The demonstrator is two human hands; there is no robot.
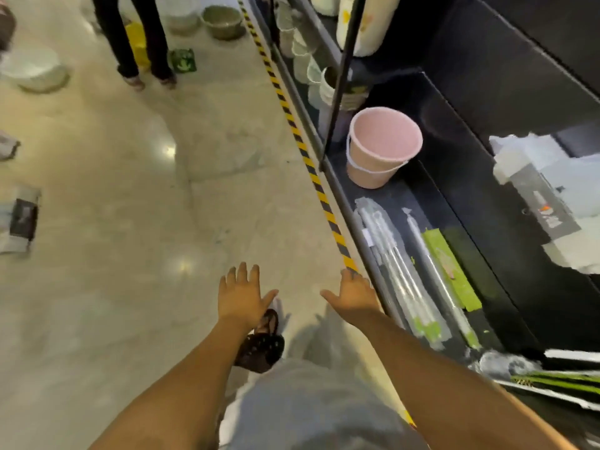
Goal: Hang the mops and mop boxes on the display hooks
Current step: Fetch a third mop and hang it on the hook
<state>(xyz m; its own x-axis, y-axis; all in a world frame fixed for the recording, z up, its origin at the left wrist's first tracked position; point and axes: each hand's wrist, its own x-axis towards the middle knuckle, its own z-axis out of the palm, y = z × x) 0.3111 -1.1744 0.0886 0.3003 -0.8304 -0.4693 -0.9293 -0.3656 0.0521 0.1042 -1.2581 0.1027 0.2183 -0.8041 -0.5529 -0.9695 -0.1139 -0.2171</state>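
Both hands are out in front, low over the floor. The left grip (pixel 242 297) at 6 o'clock has its fingers spread and holds nothing. The right grip (pixel 354 293), just beside it toward 5, is splayed and bare too, its fingertips at the striped tape (pixel 311 170) along the shelf (pixel 367 241) edge.

The mops (pixel 399 271) lie in clear wrap on the bottom shelf at 4 o'clock, side by side, their long ends pointing toward the pink bucket (pixel 383 144) at 2. A mop box (pixel 539 196) shows at 3 o'clock, blurred. No hooks are in view, so nothing here counts as hung.

Now the risks. That wrap looks slick, and a one-handed grab near one end would likely let the handle tip and swing into the bucket or the post (pixel 341 92). The mops lie touching, so pulling one may drag its neighbour off the lip.

The picture is smeared and the person looks mid-stride, with a foot (pixel 259 345) near the tape, so a stumble against the shelf is possible. Packs (pixel 19 219) lie on the floor at 9, and another person's legs (pixel 143 43) stand at 11, so a swung handle could reach either.
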